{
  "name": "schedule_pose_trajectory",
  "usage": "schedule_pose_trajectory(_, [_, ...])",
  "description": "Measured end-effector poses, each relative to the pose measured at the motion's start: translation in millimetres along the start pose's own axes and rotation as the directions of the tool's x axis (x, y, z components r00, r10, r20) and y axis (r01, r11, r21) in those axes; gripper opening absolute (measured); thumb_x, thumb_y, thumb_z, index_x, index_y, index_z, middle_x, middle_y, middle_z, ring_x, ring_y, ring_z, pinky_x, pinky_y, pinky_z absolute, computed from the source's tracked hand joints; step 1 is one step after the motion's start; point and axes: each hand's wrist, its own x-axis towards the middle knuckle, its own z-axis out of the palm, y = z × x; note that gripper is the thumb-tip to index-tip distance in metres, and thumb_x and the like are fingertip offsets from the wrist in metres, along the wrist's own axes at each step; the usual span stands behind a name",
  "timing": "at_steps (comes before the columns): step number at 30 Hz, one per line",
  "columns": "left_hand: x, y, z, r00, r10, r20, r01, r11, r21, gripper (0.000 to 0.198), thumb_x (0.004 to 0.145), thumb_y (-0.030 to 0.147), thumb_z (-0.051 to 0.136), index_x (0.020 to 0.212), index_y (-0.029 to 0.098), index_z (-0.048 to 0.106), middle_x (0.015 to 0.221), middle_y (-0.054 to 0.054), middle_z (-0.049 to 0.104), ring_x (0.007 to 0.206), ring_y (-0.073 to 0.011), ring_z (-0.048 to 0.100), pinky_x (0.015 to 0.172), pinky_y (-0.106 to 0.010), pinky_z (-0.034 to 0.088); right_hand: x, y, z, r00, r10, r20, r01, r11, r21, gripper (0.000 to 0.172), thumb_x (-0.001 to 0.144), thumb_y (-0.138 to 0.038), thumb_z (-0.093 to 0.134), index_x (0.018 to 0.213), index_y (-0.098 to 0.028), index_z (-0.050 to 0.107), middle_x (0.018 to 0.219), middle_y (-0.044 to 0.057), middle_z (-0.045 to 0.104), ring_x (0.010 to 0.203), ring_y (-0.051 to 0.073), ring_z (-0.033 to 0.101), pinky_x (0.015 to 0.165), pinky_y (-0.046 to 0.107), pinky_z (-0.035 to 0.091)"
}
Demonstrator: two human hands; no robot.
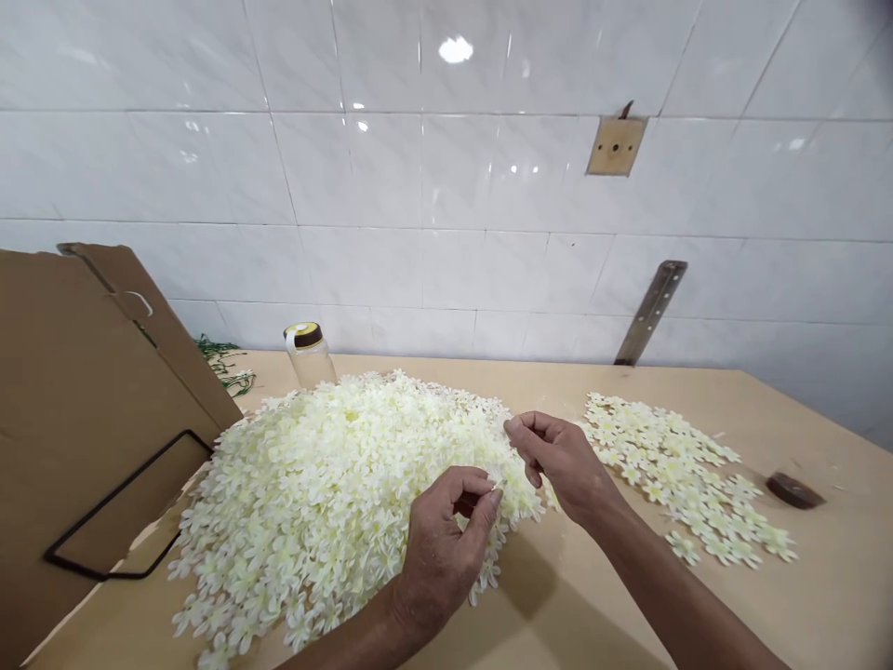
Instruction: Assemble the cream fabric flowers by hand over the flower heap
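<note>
A large heap of pale yellow-white artificial flowers covers the middle and left of the table. My left hand is over the heap's right front side, thumb and forefinger pinched on a small pale flower, of which only a bit shows. To its right and slightly higher, my right hand is closed in a pinch at the heap's right edge. Whatever lies between those fingertips, if anything, is too small to make out. A flat spread of similar flowers lies beyond my right hand.
An upright cardboard box with a black wire frame against it stands at left. Behind the heap are a clear bottle and green stems. A metal bracket rises at the tiled wall; a dark brown object sits right.
</note>
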Motion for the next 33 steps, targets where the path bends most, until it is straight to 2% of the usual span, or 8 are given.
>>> schedule_pose_trajectory(6, [5.3, -3.0, -2.3, 0.998, -0.052, -0.040, 0.050, 0.997, -0.058, 0.013, 0.089, 0.031, 0.063, 0.086, 0.018, 0.065, 0.085, -0.005, 0.066, 0.068, -0.0152, 0.061, 0.067, -0.028, 0.052, 7.5, 2.9, 8.9, 0.991, 0.036, 0.129, -0.036, 0.999, -0.001, 0.048, 0.083, -0.062, 0.062, 0.067, -0.018, 0.054, 0.060, -0.005, 0.041, 0.046, 0.007, 0.030, 0.039, 0.021, 0.028])
schedule_pose_trajectory(10, [7.3, -3.3, -3.3, 0.996, -0.064, -0.067, 0.059, 0.995, -0.075, 0.014, 0.089, 0.032, 0.063, 0.086, 0.019, 0.064, 0.087, -0.005, 0.066, 0.070, -0.0156, 0.062, 0.067, -0.029, 0.053, 13.1, -0.5, 13.7, 0.993, 0.049, 0.112, -0.048, 0.999, -0.009, 0.046, 0.083, -0.061, 0.062, 0.068, -0.017, 0.056, 0.063, -0.003, 0.045, 0.047, 0.007, 0.031, 0.040, 0.021, 0.030])
schedule_pose_trajectory(13, [7.5, -3.5, -4.1, 0.994, -0.067, -0.082, 0.060, 0.995, -0.079, 0.013, 0.089, 0.032, 0.063, 0.086, 0.019, 0.064, 0.088, -0.005, 0.066, 0.070, -0.0154, 0.062, 0.067, -0.028, 0.053, 19.8, -8.1, 18.4, 0.993, 0.048, 0.105, -0.037, 0.994, -0.102, 0.042, 0.083, -0.057, 0.062, 0.072, -0.017, 0.059, 0.061, -0.004, 0.047, 0.044, 0.007, 0.031, 0.040, 0.022, 0.029])
schedule_pose_trajectory(16, [9.0, -4.6, -5.5, 0.992, -0.092, -0.091, 0.084, 0.992, -0.092, 0.015, 0.089, 0.033, 0.063, 0.086, 0.019, 0.064, 0.085, -0.004, 0.066, 0.068, -0.0143, 0.061, 0.064, -0.027, 0.052, 24.4, -16.0, 21.4, 0.980, 0.040, 0.195, 0.002, 0.977, -0.213, 0.039, 0.084, -0.056, 0.062, 0.080, -0.017, 0.064, 0.063, -0.004, 0.048, 0.045, 0.007, 0.030, 0.041, 0.022, 0.027])
schedule_pose_trajectory(20, [13.6, -7.1, -7.4, 0.982, -0.163, -0.100, 0.145, 0.975, -0.169, 0.018, 0.090, 0.037, 0.062, 0.088, 0.018, 0.063, 0.075, -0.002, 0.064, 0.064, -0.0137, 0.061, 0.059, -0.025, 0.052, 20.9, -21.8, 18.8, 0.947, 0.070, 0.313, 0.013, 0.967, -0.255, 0.048, 0.089, -0.062, 0.052, 0.086, -0.016, 0.065, 0.055, -0.008, 0.030, 0.047, 0.008, 0.021, 0.042, 0.022, 0.017])
schedule_pose_trajectory(24, [16.5, -7.5, -7.1, 0.975, -0.203, -0.094, 0.178, 0.957, -0.228, 0.022, 0.087, 0.039, 0.065, 0.086, 0.018, 0.061, 0.063, 0.000, 0.062, 0.057, -0.0133, 0.059, 0.053, -0.024, 0.050, 13.2, -19.6, 14.9, 0.893, 0.116, 0.434, -0.016, 0.973, -0.229, 0.050, 0.085, -0.064, 0.058, 0.067, -0.017, 0.057, 0.053, -0.009, 0.024, 0.047, 0.007, 0.016, 0.042, 0.022, 0.014])
schedule_pose_trajectory(28, [17.2, -5.7, -6.1, 0.972, -0.219, -0.083, 0.194, 0.951, -0.240, 0.023, 0.086, 0.040, 0.066, 0.087, 0.017, 0.061, 0.062, 0.000, 0.062, 0.054, -0.0125, 0.058, 0.052, -0.024, 0.050, 11.3, -11.2, 14.5, 0.935, 0.131, 0.330, -0.078, 0.982, -0.171, 0.045, 0.078, -0.060, 0.068, 0.068, -0.018, 0.059, 0.051, -0.010, 0.027, 0.045, 0.006, 0.019, 0.041, 0.022, 0.018])
schedule_pose_trajectory(33, [19.1, -5.1, -5.6, 0.967, -0.242, -0.083, 0.215, 0.943, -0.254, 0.026, 0.086, 0.042, 0.066, 0.086, 0.016, 0.061, 0.059, 0.001, 0.062, 0.050, -0.0112, 0.056, 0.050, -0.023, 0.049, 12.2, -3.6, 11.2, 0.971, 0.122, 0.205, -0.093, 0.985, -0.143, 0.046, 0.079, -0.061, 0.067, 0.072, -0.016, 0.063, 0.050, -0.009, 0.031, 0.043, 0.006, 0.024, 0.041, 0.022, 0.023])
